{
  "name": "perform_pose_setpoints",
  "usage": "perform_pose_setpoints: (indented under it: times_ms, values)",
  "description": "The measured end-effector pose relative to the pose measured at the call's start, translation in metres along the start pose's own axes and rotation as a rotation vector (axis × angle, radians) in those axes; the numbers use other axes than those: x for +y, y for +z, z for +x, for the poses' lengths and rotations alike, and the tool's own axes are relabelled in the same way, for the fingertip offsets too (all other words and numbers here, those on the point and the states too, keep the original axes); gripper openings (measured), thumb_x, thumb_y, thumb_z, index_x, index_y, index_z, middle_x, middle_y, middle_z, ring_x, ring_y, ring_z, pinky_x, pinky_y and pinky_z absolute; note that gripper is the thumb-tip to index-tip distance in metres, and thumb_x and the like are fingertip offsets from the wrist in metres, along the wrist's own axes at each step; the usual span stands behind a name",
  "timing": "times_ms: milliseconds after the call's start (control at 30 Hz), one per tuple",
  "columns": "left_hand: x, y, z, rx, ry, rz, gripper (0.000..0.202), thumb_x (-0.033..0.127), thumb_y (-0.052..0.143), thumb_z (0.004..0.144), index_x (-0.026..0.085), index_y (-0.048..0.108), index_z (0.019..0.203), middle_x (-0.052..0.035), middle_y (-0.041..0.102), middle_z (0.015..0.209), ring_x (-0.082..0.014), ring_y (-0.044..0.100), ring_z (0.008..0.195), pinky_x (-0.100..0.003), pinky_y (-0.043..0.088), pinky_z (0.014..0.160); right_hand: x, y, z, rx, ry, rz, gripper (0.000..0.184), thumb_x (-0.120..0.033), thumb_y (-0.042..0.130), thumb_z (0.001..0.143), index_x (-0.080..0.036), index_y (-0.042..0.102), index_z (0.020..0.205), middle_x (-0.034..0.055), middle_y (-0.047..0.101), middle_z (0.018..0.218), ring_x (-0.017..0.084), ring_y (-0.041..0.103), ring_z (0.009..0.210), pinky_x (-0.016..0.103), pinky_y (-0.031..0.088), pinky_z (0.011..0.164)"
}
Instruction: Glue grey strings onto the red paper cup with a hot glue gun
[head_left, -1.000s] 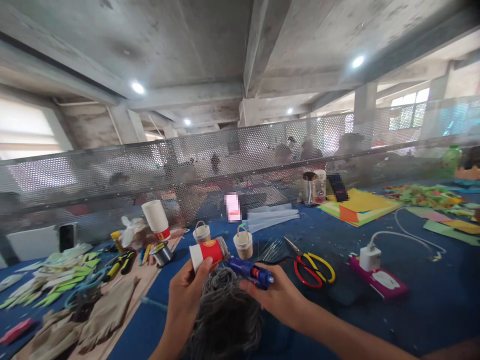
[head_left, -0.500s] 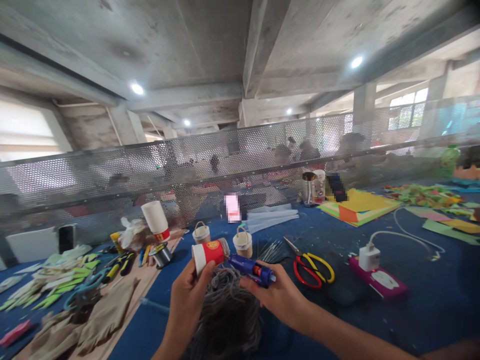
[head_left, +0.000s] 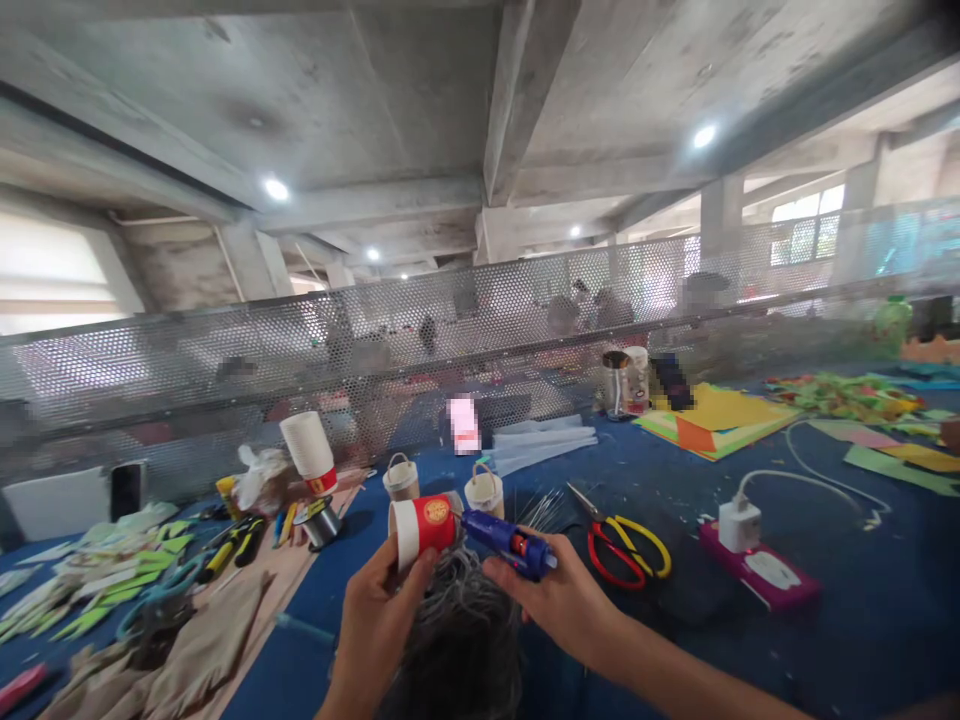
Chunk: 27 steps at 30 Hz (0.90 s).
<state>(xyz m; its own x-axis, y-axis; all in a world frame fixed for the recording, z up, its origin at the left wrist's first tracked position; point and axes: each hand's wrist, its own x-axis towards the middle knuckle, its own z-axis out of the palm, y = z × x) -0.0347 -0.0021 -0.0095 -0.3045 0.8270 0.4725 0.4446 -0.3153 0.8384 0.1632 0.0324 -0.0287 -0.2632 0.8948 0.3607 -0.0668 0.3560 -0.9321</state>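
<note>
Lying on its side in the air, a red and white paper cup [head_left: 431,522] is gripped by my left hand [head_left: 382,600], fingers and thumb round its wall. My right hand [head_left: 555,590] is closed on a blue hot glue gun [head_left: 499,535]. The gun's nozzle points left at the cup's base end; whether it touches cannot be made out. Below the hands lies a bundle of grey yarn [head_left: 465,620]. Just behind the cup stand two small pale buckets with looped handles, one on the left [head_left: 401,478] and one on the right [head_left: 484,492].
Scissors [head_left: 619,545] with red and yellow handles lie right of my right hand. A purple power strip [head_left: 757,575] holds a white charger [head_left: 739,525]. Stacked paper cups [head_left: 307,450], a wire spool [head_left: 321,525] and gloves [head_left: 210,640] are on the left. A perforated metal screen [head_left: 420,350] stands behind.
The cup has turned slightly in my left hand, so its round yellow emblem faces me more. Both hands sit slightly further right. The glue gun stays beside the cup's base end.
</note>
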Motion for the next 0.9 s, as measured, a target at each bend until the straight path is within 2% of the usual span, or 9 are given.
perform_pose_setpoints:
  times_ms: [300,533,633,733,800,900]
  values:
    - [0.008,-0.002,0.000,0.010,0.048,0.035,0.035,0.045,0.064,0.082,0.017,0.071,0.101,-0.0007,0.073,0.085,-0.0207,0.061,0.077,-0.022,0.046,0.067,0.000,0.002,-0.001,0.015,0.048,0.057,0.036,-0.050,0.071,0.073,-0.015,0.072,0.083,-0.0003,0.062,0.060,0.012,0.047,0.049,0.022,0.037,0.045]
    - [-0.006,-0.003,-0.002,-0.016,0.025,0.023,0.033,0.044,0.066,0.081,0.017,0.071,0.100,0.0020,0.064,0.069,-0.0157,0.051,0.061,-0.021,0.041,0.056,-0.001,0.001,0.000,0.029,0.064,0.051,0.034,-0.049,0.071,0.074,-0.015,0.069,0.077,-0.0018,0.058,0.057,0.011,0.045,0.046,0.022,0.035,0.043]
    - [-0.008,-0.002,0.000,-0.002,0.064,0.023,0.032,0.041,0.067,0.081,0.018,0.072,0.103,-0.0006,0.066,0.080,-0.0185,0.056,0.070,-0.023,0.045,0.063,-0.005,-0.001,0.000,-0.001,0.090,0.050,0.034,-0.050,0.069,0.076,-0.016,0.067,0.077,-0.0039,0.052,0.053,0.010,0.044,0.044,0.022,0.034,0.042]
    - [-0.006,-0.003,0.003,0.029,0.195,0.058,0.026,0.036,0.067,0.082,0.021,0.074,0.101,-0.0038,0.066,0.098,-0.0228,0.058,0.091,-0.026,0.045,0.079,-0.006,-0.001,0.001,-0.020,0.099,0.059,0.033,-0.050,0.068,0.077,-0.017,0.066,0.077,-0.0051,0.049,0.050,0.009,0.043,0.042,0.021,0.032,0.040]
    - [-0.004,-0.005,0.005,0.034,0.256,0.084,0.022,0.034,0.067,0.082,0.022,0.075,0.098,-0.0047,0.064,0.100,-0.0236,0.057,0.096,-0.028,0.044,0.083,-0.006,-0.002,0.003,-0.027,0.103,0.084,0.032,-0.049,0.069,0.076,-0.017,0.066,0.079,-0.0050,0.050,0.052,0.009,0.044,0.042,0.021,0.033,0.040]
    - [-0.004,-0.009,0.008,0.037,0.256,0.101,0.021,0.035,0.068,0.080,0.021,0.076,0.094,-0.0050,0.063,0.094,-0.0238,0.057,0.093,-0.029,0.044,0.082,-0.006,-0.002,0.006,0.000,0.114,0.112,0.030,-0.047,0.070,0.076,-0.018,0.064,0.079,-0.0056,0.051,0.053,0.008,0.043,0.040,0.020,0.033,0.039]
